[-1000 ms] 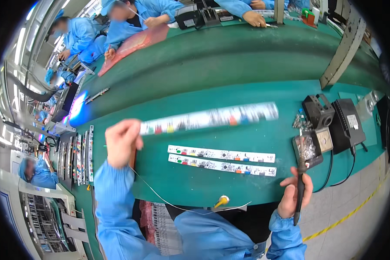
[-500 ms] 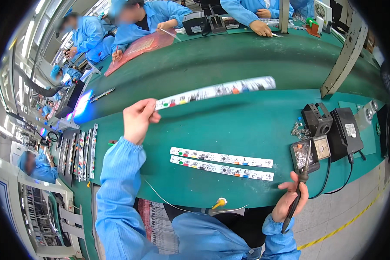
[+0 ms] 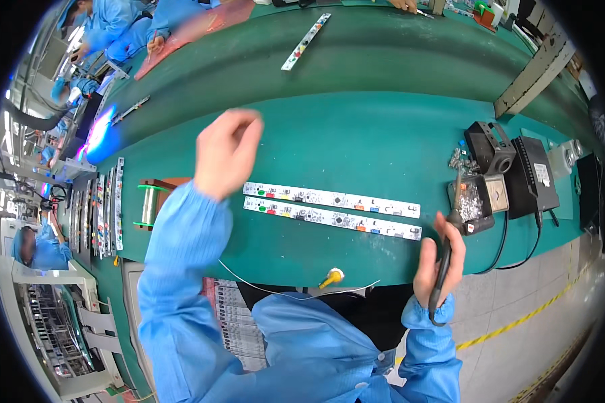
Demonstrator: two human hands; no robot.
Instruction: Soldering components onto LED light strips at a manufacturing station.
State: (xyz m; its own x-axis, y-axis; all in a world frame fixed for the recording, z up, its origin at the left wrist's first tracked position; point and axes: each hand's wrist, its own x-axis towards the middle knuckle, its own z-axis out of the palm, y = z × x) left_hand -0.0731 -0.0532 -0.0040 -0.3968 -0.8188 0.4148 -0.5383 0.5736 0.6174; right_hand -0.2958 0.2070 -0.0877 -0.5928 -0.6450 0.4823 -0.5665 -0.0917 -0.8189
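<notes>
My left hand (image 3: 227, 153) is over the green table, left of the middle, its fingers curled in with nothing visible in them. Beyond it, one white circuit board strip (image 3: 306, 41) lies slanted on the dark green surface past the table. Two more strips, a far one (image 3: 333, 199) and a near one (image 3: 333, 218), lie side by side in front of me, dotted with small coloured parts. My right hand (image 3: 425, 274) holds a soldering iron (image 3: 442, 272) by its black handle. The iron's tip points away from me, over a small tray (image 3: 477, 225) of metal bits.
A soldering iron stand (image 3: 492, 149) and a black station box (image 3: 532, 173) stand at the right. A solder wire spool (image 3: 152, 205) is left of my forearm. More strips (image 3: 103, 211) stand in a row at far left. A metal post (image 3: 534, 77) rises at right.
The strip my left hand held up has been let go and now lies on the far surface. My left hand has drawn its fingers in. My right hand still holds the iron.
</notes>
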